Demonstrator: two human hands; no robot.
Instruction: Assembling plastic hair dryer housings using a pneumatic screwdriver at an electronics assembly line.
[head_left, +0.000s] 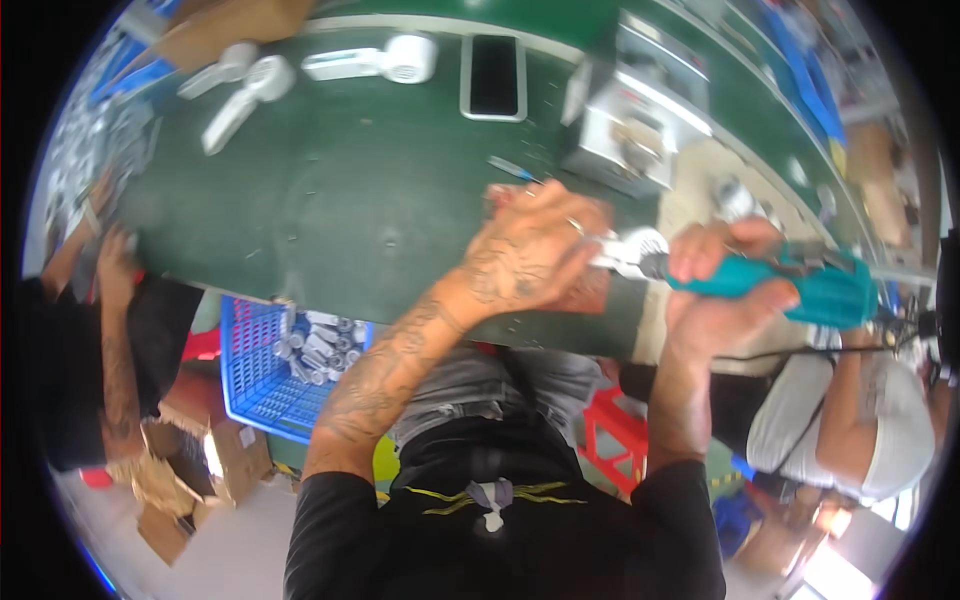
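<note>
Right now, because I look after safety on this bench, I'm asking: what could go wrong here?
The driver in the right hand has its nose at the white part, close to the fingers of the left hand; a slip might catch them. Blur hides the exact contact.

The small blue tool lies just beyond the left hand, so it could get knocked.

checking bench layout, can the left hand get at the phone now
Probably not until freed: the left hand appears to hold a white part, though just a slim blue item lies toward the phone.
</note>
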